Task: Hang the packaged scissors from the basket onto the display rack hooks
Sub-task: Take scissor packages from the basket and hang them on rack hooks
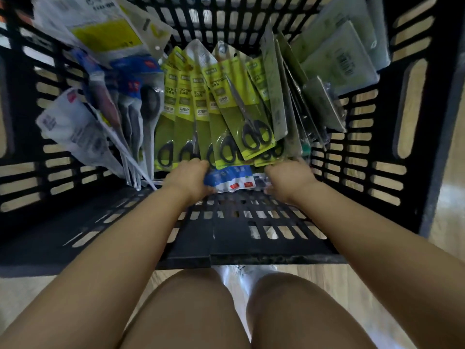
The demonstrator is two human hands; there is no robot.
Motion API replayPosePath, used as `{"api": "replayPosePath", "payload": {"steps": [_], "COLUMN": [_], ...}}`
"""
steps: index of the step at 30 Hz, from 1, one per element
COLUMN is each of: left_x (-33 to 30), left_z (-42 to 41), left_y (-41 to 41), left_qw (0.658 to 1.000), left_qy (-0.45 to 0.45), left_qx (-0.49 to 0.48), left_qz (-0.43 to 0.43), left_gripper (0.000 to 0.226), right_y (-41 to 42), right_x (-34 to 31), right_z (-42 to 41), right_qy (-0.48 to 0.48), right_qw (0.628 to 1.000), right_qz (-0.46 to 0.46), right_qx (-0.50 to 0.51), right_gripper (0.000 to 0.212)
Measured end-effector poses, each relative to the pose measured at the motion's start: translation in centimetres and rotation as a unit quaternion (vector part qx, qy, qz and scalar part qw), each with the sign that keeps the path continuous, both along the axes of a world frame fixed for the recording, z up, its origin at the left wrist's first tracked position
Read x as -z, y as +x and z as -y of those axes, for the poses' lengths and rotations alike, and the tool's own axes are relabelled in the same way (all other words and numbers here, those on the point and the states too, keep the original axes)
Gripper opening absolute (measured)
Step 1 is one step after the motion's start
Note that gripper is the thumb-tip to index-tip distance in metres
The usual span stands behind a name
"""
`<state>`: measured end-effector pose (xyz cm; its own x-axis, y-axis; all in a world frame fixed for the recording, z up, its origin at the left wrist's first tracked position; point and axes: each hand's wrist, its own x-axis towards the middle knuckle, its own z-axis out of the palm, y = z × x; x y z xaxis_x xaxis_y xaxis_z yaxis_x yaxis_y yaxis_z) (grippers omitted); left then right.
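Head view is filled by a black basket (377, 172) seen from above. A fanned row of green scissor packs (216, 114) is stood at centre frame, tilted back, with black handles low and hang holes up. The left hand (188, 178) is curled onto the lower edge of the packs at their left end; the right hand (289, 178) is curled at their right end, though which pack is gripped cannot be told. A blue-and-white pack (234, 180) is seen between the hands, touched by both. White and blue packs (100, 96) are leaned at the left of the frame, grey packs (327, 61) at upper right. Bare knees and wood floor (448, 222) are seen at the bottom and right.
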<state>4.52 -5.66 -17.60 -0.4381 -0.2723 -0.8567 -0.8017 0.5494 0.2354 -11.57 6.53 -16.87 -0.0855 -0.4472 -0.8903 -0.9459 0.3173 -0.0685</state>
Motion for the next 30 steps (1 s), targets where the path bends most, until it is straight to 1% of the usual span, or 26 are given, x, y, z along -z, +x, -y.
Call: {"api": "replayPosePath", "payload": {"steps": [2,4,10,12,15,18,19,21,22,24,25,26,27,28,29,30], "left_x": [0.4,0.4,-0.7,-1.5,-2.7,-3.6,-3.7,-3.9,-4.0,-3.8,-3.4,-2.9,-2.3,-1.6,-0.8,0.0], "left_z": [0.1,0.3,1.1,1.6,2.9,4.3,4.7,5.5,6.0,7.0,7.5,7.9,8.2,8.3,8.2,8.1], "left_y": [-0.2,-0.2,0.8,1.4,2.4,3.0,3.0,2.6,2.2,1.4,0.9,0.5,0.1,-0.3,-0.6,-0.9], "left_qw": [1.0,1.0,0.998,0.995,0.98,0.957,0.946,0.914,0.895,0.854,0.836,0.821,0.811,0.806,0.803,0.798], "left_qy": [0.002,0.002,0.034,0.026,0.022,0.007,0.006,0.027,0.035,0.039,0.036,0.033,0.029,0.026,0.021,0.015], "left_qx": [-0.003,0.0,-0.027,-0.064,-0.161,-0.238,-0.27,-0.352,-0.39,-0.458,-0.484,-0.506,-0.521,-0.53,-0.536,-0.547], "left_qz": [0.006,0.005,-0.036,-0.066,-0.114,-0.164,-0.178,-0.202,-0.215,-0.245,-0.257,-0.263,-0.265,-0.262,-0.258,-0.255], "left_gripper": [0.029,0.026,0.028,0.032,0.033,0.032,0.03,0.026,0.026,0.026,0.027,0.029,0.032,0.034,0.033,0.03], "right_y": [0.4,0.6,0.7,1.0,1.2,1.2,1.3,1.3,1.3,1.1,1.1,1.3,1.4,1.4,1.4,1.2], "right_x": [0.7,0.9,-1.3,-2.6,-4.8,-6.1,-6.4,-6.9,-7.3,-7.2,-7.0,-6.6,-6.0,-5.0,-4.1,-3.3], "right_z": [0.0,-0.1,2.3,4.0,7.3,11.2,12.4,14.6,15.6,17.2,17.9,18.4,18.6,18.7,18.6,18.7], "right_qy": [0.016,0.017,0.02,0.021,0.003,-0.012,-0.011,-0.001,-0.003,-0.005,-0.011,-0.027,-0.052,-0.082,-0.108,-0.134], "right_qw": [0.999,0.999,0.997,0.994,0.988,0.973,0.967,0.954,0.947,0.932,0.918,0.9,0.879,0.862,0.849,0.845], "right_qz": [0.021,0.032,0.028,0.024,0.023,-0.01,-0.027,-0.058,-0.067,-0.095,-0.113,-0.127,-0.137,-0.14,-0.137,-0.128], "right_qx": [0.026,0.023,-0.075,-0.101,-0.151,-0.229,-0.255,-0.295,-0.314,-0.351,-0.381,-0.417,-0.453,-0.48,-0.498,-0.501], "right_gripper": [0.022,0.018,0.026,0.026,0.027,0.025,0.021,0.011,0.011,0.024,0.026,0.022,0.019,0.02,0.024,0.029]}}
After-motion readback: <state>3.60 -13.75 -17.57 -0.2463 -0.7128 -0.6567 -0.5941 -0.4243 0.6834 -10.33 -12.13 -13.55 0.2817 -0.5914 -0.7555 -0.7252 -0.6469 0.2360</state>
